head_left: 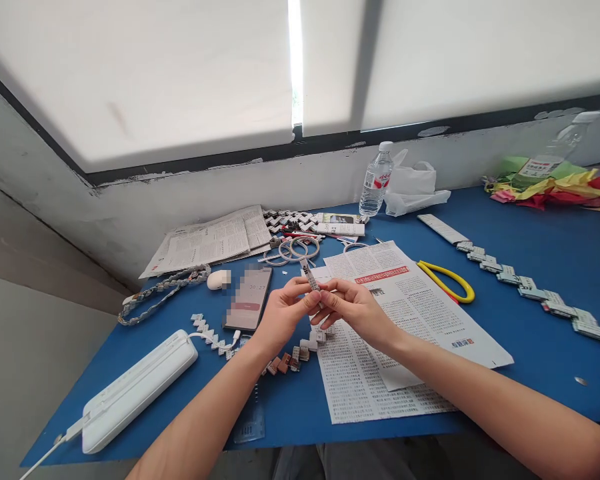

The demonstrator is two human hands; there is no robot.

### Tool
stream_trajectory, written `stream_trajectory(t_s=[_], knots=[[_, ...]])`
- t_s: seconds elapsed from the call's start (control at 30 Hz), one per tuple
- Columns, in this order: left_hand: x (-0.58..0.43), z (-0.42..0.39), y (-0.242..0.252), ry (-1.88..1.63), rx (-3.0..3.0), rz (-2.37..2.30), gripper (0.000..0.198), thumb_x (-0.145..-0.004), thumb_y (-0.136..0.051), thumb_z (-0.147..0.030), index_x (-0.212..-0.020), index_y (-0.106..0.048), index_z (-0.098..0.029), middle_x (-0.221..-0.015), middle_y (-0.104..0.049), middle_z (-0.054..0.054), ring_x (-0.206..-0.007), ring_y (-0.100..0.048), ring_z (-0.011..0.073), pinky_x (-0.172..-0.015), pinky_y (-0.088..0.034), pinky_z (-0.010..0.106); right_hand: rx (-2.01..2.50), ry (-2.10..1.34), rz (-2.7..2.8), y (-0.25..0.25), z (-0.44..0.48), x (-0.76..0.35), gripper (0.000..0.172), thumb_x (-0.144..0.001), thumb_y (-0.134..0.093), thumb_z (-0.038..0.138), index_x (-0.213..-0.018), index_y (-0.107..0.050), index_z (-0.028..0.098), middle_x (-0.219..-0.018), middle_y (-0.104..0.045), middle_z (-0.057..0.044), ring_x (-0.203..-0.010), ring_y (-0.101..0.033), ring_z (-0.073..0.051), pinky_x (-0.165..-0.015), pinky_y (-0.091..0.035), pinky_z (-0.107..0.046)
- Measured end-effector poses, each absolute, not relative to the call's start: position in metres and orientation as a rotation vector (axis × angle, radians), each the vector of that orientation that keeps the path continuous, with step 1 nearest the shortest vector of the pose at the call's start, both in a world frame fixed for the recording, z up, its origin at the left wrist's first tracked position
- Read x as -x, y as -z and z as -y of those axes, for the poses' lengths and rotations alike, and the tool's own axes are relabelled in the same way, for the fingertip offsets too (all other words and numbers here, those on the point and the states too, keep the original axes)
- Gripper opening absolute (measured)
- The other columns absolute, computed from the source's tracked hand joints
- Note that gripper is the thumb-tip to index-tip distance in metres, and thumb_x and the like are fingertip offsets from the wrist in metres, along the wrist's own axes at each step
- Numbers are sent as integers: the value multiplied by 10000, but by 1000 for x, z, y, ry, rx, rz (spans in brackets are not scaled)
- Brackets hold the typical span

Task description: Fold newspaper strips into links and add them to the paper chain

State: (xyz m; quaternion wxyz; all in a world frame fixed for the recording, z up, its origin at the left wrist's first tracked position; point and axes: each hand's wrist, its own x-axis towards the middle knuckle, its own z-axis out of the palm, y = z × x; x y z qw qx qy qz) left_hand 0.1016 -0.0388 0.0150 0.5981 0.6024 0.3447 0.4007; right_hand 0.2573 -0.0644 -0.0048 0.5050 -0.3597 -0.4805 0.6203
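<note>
My left hand point(289, 307) and my right hand point(353, 308) meet in front of me, above the newspaper sheets point(420, 313). Both are closed, thumbs and fingertips pinching a narrow folded newspaper strip point(310, 275) whose upper end sticks up between them. Its lower part is hidden by the fingers. Below my hands, a zigzag chain of folded paper point(283, 363) curves over the blue table, partly covered by my left forearm.
Left are a phone point(249, 297), a white power bank point(140, 390) and a braided paper loop point(163, 293). Newspapers point(205, 240), grey rings point(305, 249) and a water bottle point(377, 180) lie or stand behind. Right are a yellow loop handle point(447, 280) and a long paper chain point(530, 287).
</note>
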Motion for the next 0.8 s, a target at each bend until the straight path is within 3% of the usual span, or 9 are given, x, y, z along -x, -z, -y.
stream_trajectory(t_s=[0.13, 0.23, 0.33, 0.4, 0.53, 0.67, 0.8], knots=[[-99, 38, -16, -853, -1293, -724, 264, -814, -650, -417, -810, -687, -156, -1007, -640, 71, -924, -567, 191, -827, -447, 311, 902, -1489, 1310, 1, 59, -272, 318, -779, -683, 459, -756, -676, 142, -696, -711, -62, -598, -685, -179, -544, -541, -287], [-98, 37, -17, -746, -1193, -652, 265, -837, -616, -408, -749, -584, -160, -833, -613, 42, -760, -560, 142, -669, -464, 253, 879, -1392, 1224, -1, 52, -282, 285, -795, -654, 425, -720, -693, 152, -677, -679, -48, -587, -638, -156, -524, -510, -270], [-96, 38, -17, -565, -1104, -595, 270, -853, -587, -415, -762, -513, -172, -589, -424, -44, -494, -400, 68, -434, -288, 166, 788, -1431, 1163, 0, 46, -285, 215, -784, -691, 373, -907, -716, 199, -855, -675, -38, -681, -612, -132, -563, -494, -245], [-95, 39, -17, -480, -1079, -583, 269, -858, -585, -403, -762, -490, -171, -550, -297, -80, -436, -249, 41, -400, -161, 156, 687, -1511, 1227, 2, 45, -286, 249, -801, -689, 387, -978, -716, 213, -919, -659, -40, -715, -597, -120, -597, -481, -237], [-92, 40, -19, -373, -1081, -542, 268, -863, -577, -376, -741, -486, -157, -535, -230, -94, -447, -132, 38, -411, -116, 171, 515, -1587, 1436, 6, 45, -288, 248, -867, -625, 414, -943, -725, 200, -930, -623, -44, -713, -593, -113, -613, -448, -243], [-90, 40, -22, -279, -1098, -534, 262, -852, -596, -369, -749, -525, -139, -530, -260, -91, -430, -168, 28, -403, -139, 168, 480, -1547, 1535, 3, 46, -294, 208, -863, -640, 387, -828, -734, 205, -921, -609, -30, -659, -561, -89, -598, -442, -241], [-90, 40, -25, -367, -1292, -652, 292, -871, -567, -412, -796, -598, -132, -521, -492, -32, -414, -426, 50, -387, -268, 158, 646, -1386, 1681, -7, 46, -303, 172, -798, -711, 366, -752, -756, 206, -890, -632, -46, -752, -578, -129, -619, -473, -249]])
